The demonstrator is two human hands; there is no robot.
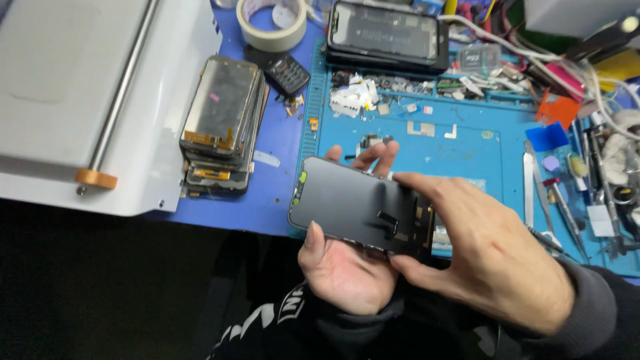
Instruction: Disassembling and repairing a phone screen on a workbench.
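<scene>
Gripping flat glossy phone screen [347, 203], both hands [427, 260]

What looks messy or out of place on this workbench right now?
The stack of phone screens left of the blue mat is uneven, with edges sticking out. White scraps litter the mat's top tray. The phone screen held in the left hand and right hand shows no cracks.

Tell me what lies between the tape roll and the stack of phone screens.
In the head view, a small dark keypad device lies between the tape roll and the stack of phone screens.
</scene>
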